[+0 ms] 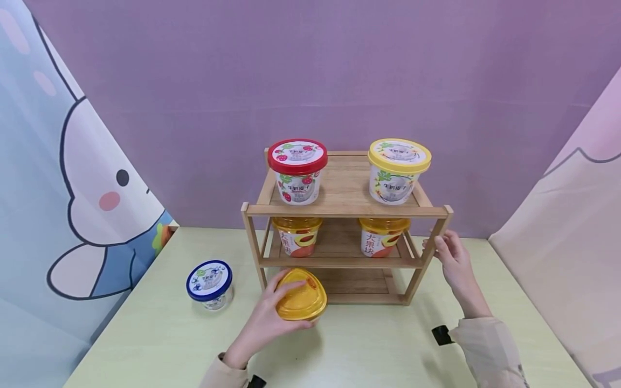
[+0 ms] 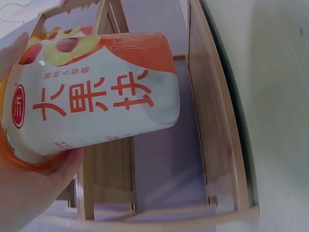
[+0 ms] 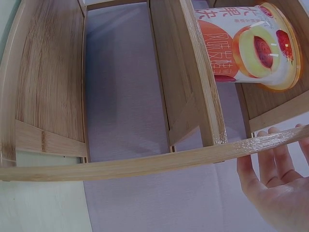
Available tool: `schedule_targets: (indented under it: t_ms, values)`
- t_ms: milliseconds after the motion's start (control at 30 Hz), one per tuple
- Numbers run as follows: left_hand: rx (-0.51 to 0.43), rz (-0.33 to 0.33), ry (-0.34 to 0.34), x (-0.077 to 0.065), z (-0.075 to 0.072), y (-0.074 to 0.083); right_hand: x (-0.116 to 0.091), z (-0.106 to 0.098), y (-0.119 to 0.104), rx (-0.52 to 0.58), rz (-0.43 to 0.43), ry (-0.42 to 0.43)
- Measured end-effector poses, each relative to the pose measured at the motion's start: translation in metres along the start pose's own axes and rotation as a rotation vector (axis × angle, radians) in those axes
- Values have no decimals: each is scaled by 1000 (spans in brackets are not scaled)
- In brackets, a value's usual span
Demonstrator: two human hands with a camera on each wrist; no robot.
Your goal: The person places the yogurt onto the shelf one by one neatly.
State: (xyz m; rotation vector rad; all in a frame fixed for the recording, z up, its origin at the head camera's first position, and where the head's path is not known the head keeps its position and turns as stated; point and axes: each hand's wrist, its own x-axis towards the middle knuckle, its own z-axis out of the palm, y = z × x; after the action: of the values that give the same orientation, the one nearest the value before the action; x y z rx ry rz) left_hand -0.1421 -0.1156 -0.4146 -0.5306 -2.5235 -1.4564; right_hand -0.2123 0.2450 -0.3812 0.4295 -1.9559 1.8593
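Note:
My left hand [image 1: 274, 318] grips a fruit yogurt cup [image 2: 106, 92] with a yellow lid [image 1: 302, 296], in front of the wooden shelf's lower levels. In the left wrist view the cup lies sideways across the picture, its white and orange side with red lettering facing the camera. At the right front post of the three-tier wooden shelf [image 1: 339, 263] is my right hand [image 1: 454, 264]. Its fingers [image 3: 275, 166] reach behind the post, with the thumb on the near side. Two similar yellow-lidded cups, a left one [image 1: 298, 237] and a right one [image 1: 382, 238], stand on the middle tier.
On the top tier stand a red-lidded tub [image 1: 298, 171] and a yellow-lidded tub [image 1: 399, 171]. A blue-lidded tub [image 1: 209, 284] sits on the pale table [image 1: 160, 334], left of the shelf. Behind hangs a purple cloth [image 1: 310, 70], with a cartoon-printed cloth [image 1: 92, 178] at the left.

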Motion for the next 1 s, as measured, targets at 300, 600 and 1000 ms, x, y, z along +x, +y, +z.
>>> schedule_targets:
  t_ms: [300,600,1000]
  values:
    - [-21,57,-80,7,23,6,0,-1,2,-13,5,-3]
    - [-24,113,-155,17,46,16,1,-1,4,39,-6,14]
    - [-46,65,-228,28,80,24,1,-1,6,27,-11,14]
